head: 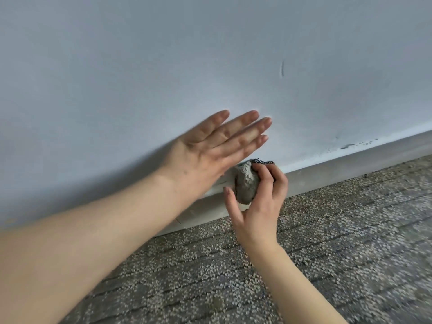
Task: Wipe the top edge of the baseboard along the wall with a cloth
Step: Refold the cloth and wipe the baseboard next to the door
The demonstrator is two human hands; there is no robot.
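A pale grey baseboard (339, 167) runs along the foot of a light blue-grey wall (163, 66), slanting up to the right. My right hand (259, 202) grips a bunched grey cloth (246, 183) with a dark speckled edge and presses it against the baseboard's top edge near the middle of the view. My left hand (217, 146) lies flat against the wall just above and left of the cloth, fingers straight and slightly apart, holding nothing. My left forearm hides the baseboard further left.
Speckled grey-brown carpet (327, 253) covers the floor below the baseboard. Dark smudges (350, 146) mark the wall just above the baseboard to the right, and a short dark scuff (282, 69) sits higher on the wall.
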